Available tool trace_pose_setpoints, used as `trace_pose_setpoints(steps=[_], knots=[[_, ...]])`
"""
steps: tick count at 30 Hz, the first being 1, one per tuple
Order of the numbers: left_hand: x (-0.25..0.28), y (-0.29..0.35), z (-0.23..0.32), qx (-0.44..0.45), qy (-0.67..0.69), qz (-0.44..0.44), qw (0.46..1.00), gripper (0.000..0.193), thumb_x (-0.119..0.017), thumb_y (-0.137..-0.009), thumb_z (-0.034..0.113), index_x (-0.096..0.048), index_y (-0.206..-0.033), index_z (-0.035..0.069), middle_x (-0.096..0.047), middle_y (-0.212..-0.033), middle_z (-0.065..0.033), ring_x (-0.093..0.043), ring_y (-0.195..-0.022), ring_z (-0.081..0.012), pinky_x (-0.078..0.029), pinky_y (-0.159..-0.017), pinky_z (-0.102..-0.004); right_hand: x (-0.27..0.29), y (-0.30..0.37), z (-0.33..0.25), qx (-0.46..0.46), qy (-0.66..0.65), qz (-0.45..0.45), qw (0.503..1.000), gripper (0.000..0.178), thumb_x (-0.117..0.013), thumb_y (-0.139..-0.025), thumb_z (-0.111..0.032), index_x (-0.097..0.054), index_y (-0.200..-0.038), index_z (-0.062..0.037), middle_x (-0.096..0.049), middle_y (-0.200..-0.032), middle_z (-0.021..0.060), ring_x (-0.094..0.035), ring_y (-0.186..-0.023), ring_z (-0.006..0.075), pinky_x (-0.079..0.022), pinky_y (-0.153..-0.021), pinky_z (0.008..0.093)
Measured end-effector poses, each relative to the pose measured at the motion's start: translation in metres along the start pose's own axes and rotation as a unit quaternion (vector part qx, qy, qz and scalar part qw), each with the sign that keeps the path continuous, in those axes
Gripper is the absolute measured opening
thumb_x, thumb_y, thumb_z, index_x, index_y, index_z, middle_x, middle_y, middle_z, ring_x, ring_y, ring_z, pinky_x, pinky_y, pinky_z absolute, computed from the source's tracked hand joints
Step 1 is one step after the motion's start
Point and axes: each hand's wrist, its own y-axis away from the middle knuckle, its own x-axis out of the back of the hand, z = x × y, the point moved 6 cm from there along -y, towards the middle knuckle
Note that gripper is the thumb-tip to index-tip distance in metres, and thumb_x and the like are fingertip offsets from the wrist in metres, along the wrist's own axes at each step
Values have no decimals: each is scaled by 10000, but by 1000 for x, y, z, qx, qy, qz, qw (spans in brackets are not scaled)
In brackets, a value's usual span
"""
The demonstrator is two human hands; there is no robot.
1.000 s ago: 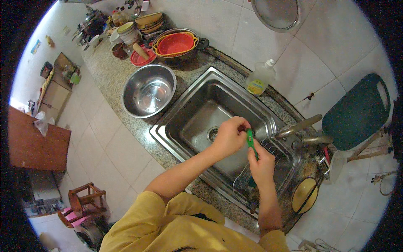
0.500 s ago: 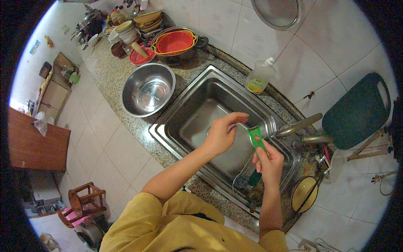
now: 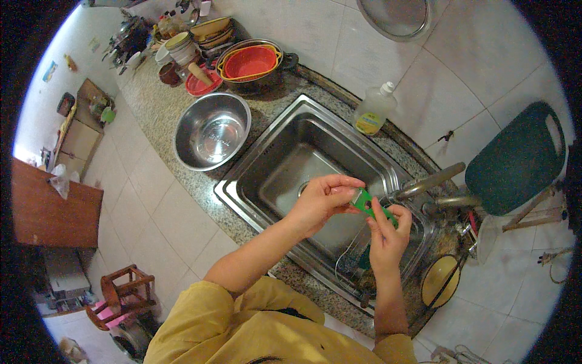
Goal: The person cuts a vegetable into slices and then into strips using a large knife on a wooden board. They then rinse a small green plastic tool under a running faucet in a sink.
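Over the sink [image 3: 267, 161] I hold a small green-handled tool [image 3: 364, 202] with a metal head; its exact kind is not plain. My right hand [image 3: 388, 239] is closed around its handle, which is partly hidden by the fingers. At the metal end, my left hand [image 3: 324, 200] pinches with thumb and fingers, covering some of that end. Beneath my right hand, a wire rack or basket [image 3: 341, 261] stands in the near right part of the sink, with something dark green in it.
A steel bowl [image 3: 212, 133] stands on the counter left of the sink. Behind it are red and yellow baskets [image 3: 248, 62] in a pot. A soap bottle [image 3: 374, 109] stands at the back edge. Right of it are the faucet [image 3: 433, 181] and a dark green cutting board [image 3: 515, 161].
My left hand has come right and down and closed on the tool's metal end. The tool has tilted, its head now pointing toward my left hand. My right hand's fingers have shifted on the handle.
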Motion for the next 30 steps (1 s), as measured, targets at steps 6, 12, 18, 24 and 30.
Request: trace_pose_setpoints(steps=[6,12,18,24,30], knots=[[-6,8,-9,46,131,-75,988,253,-564,-818,170,-531,-1014,14,-565,-1027,-90,-544,-973,-198,-458,-838,-364,7,2,-4,34,23,58,997,442,-666,-670,-61,-611,-1078,-221,-442,-928,67,-416,-887,256,-360,-794,339],[-11,9,-14,71,87,-105,988,257,-573,-816,200,-527,-987,13,-581,-976,-87,-567,-928,-209,-460,-837,-366,11,5,-3,42,7,90,995,427,-668,-666,-58,-621,-1062,-211,-452,-915,63,-425,-869,256,-363,-776,348],[-5,7,-15,45,38,-38,998,180,-561,-826,180,-539,-908,21,-584,-958,-85,-571,-891,-195,-467,-808,-338,5,6,3,24,-14,79,997,406,-648,-690,-49,-614,-1071,-186,-477,-915,79,-458,-871,258,-394,-773,342],[19,-26,-34,-79,-234,60,967,144,-570,-822,159,-562,-891,33,-595,-881,-58,-542,-846,-119,-439,-771,-250,-28,25,71,-92,-75,30,992,338,-529,-801,-72,-541,-1139,-67,-457,-1215,150,-450,-1105,319,-371,-910,371],[6,-73,-85,7,-261,-32,965,106,-553,-831,156,-539,-835,51,-547,-769,-10,-526,-768,-107,-442,-707,-240,-55,28,176,-115,91,-15,989,493,-444,-818,-54,-317,-1294,-30,-281,-1348,192,-273,-1252,322,-228,-1027,378]])
